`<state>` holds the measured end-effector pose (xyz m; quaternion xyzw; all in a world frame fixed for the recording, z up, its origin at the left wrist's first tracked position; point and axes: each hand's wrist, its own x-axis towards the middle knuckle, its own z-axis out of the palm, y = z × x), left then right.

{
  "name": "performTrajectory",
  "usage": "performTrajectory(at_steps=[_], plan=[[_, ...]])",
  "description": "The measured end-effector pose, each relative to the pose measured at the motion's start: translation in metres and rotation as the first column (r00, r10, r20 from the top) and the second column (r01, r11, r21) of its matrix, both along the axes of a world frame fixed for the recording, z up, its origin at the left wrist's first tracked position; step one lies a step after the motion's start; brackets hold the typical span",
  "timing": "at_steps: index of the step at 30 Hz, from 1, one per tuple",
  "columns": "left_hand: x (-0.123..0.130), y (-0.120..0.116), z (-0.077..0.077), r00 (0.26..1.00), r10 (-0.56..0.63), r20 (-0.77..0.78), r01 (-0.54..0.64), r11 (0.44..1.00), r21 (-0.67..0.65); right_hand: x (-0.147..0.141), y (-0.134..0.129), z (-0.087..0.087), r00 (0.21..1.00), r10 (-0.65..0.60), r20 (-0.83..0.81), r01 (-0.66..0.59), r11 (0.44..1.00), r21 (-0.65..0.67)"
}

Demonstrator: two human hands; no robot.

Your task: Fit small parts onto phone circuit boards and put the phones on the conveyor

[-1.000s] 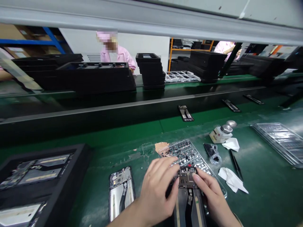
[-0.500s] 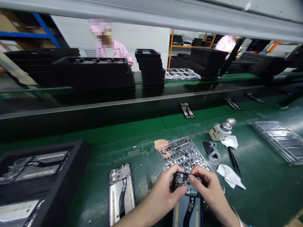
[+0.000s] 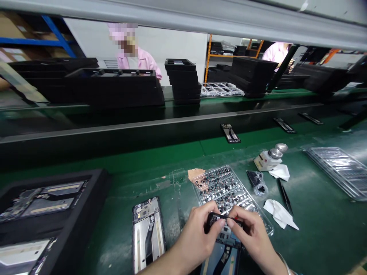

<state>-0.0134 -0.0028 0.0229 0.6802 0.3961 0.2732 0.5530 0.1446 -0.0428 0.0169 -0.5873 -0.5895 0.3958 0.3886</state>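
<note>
Green antistatic tabletop (image 3: 321, 236) below a grey overhead rail; beyond it, stacked black trays (image 3: 183, 82) and a co-worker in a pink smock (image 3: 137, 59), another farther right (image 3: 276, 53). Far left, a black tray (image 3: 99, 198) holding phone frames, its raised wall a hard edge. Next along, a loose phone frame (image 3: 147, 233) flat on the mat, just beside the left hand (image 3: 197, 238). Fingers (image 3: 220, 223) of both hands narrow, pinching a small dark circuit board (image 3: 216, 218) over a second phone frame (image 3: 222, 259); contact between the two hidden. Right hand (image 3: 252, 229) close to the rim of a clear plastic tray (image 3: 268, 225) of small parts. Judged safest: pinch kept level, on the board's edges, clear of those parts. Farther right, a bagged black item (image 3: 256, 183), pump dispenser (image 3: 268, 159), white wipes (image 3: 279, 212), tweezers (image 3: 285, 200), stacked clear trays (image 3: 335, 172). Tight room between frames; open mat past the wipes.
</note>
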Motion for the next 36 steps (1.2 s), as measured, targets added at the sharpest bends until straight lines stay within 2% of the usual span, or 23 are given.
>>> performTrajectory(at_steps=[3, 5, 7, 10, 12, 13, 15, 16, 17, 18, 20, 21, 22, 26, 28, 32, 34, 36], plan=[[-0.001, 0.004, 0.002, 0.999, -0.027, -0.038, 0.026, 0.999, -0.024, 0.001, 0.000, -0.001, 0.997, -0.033, -0.076, 0.032, 0.999, -0.014], [-0.001, 0.005, 0.001, 0.998, -0.018, -0.054, 0.018, 1.000, -0.001, 0.004, 0.000, -0.003, 0.983, -0.097, -0.157, 0.094, 0.995, -0.031], [0.000, 0.001, -0.001, 0.995, 0.004, -0.097, 0.006, 0.994, 0.109, 0.006, 0.002, -0.005, 0.947, -0.181, -0.267, 0.169, 0.983, -0.066], [0.002, -0.007, -0.006, 0.974, -0.019, -0.225, 0.092, 0.944, 0.316, 0.009, 0.004, -0.005, 0.859, -0.282, -0.426, 0.254, 0.959, -0.123], [0.002, -0.010, -0.006, 0.965, -0.025, -0.261, 0.128, 0.913, 0.387, 0.010, 0.004, -0.002, 0.810, -0.304, -0.502, 0.278, 0.952, -0.129], [0.001, -0.010, -0.005, 0.973, -0.034, -0.229, 0.123, 0.914, 0.386, 0.011, 0.004, -0.001, 0.797, -0.303, -0.523, 0.283, 0.951, -0.120], [-0.001, -0.005, 0.001, 0.988, -0.152, -0.043, 0.157, 0.952, 0.264, 0.012, 0.003, 0.003, 0.808, -0.293, -0.512, 0.292, 0.953, -0.085], [-0.001, -0.001, 0.004, 0.963, -0.241, 0.118, 0.224, 0.964, 0.141, 0.012, 0.002, 0.004, 0.828, -0.282, -0.485, 0.289, 0.955, -0.062], [-0.002, 0.003, 0.008, 0.901, -0.314, 0.299, 0.329, 0.944, -0.001, 0.013, 0.002, 0.005, 0.853, -0.264, -0.451, 0.276, 0.960, -0.039], [-0.002, 0.007, 0.010, 0.813, -0.343, 0.471, 0.452, 0.881, -0.138, 0.013, 0.001, 0.006, 0.873, -0.246, -0.421, 0.262, 0.965, -0.022], [-0.002, 0.012, 0.010, 0.665, -0.304, 0.683, 0.655, 0.677, -0.337, 0.012, -0.001, 0.008, 0.893, -0.210, -0.399, 0.218, 0.976, -0.026], [-0.003, 0.013, 0.008, 0.645, -0.257, 0.719, 0.690, 0.601, -0.404, 0.011, -0.003, 0.009, 0.893, -0.200, -0.404, 0.202, 0.979, -0.038], [-0.004, 0.014, 0.005, 0.656, -0.214, 0.724, 0.691, 0.558, -0.460, 0.010, -0.004, 0.010, 0.888, -0.197, -0.415, 0.194, 0.980, -0.049], [-0.013, 0.011, -0.013, 0.760, -0.033, 0.649, 0.570, 0.515, -0.641, 0.007, -0.008, 0.011, 0.852, -0.166, -0.498, 0.146, 0.986, -0.078], [-0.017, 0.010, -0.019, 0.779, -0.002, 0.628, 0.555, 0.470, -0.687, 0.006, -0.009, 0.011, 0.827, -0.142, -0.544, 0.109, 0.990, -0.093], [-0.017, 0.009, -0.020, 0.769, 0.008, 0.639, 0.567, 0.453, -0.688, 0.005, -0.007, 0.011, 0.811, -0.146, -0.567, 0.100, 0.989, -0.111], [-0.014, 0.010, -0.016, 0.726, -0.027, 0.687, 0.618, 0.463, -0.635, 0.004, -0.007, 0.011, 0.822, -0.157, -0.547, 0.120, 0.987, -0.103], [-0.010, 0.012, -0.012, 0.651, -0.113, 0.751, 0.709, 0.445, -0.548, 0.004, -0.008, 0.009, 0.834, -0.164, -0.526, 0.130, 0.986, -0.101]])
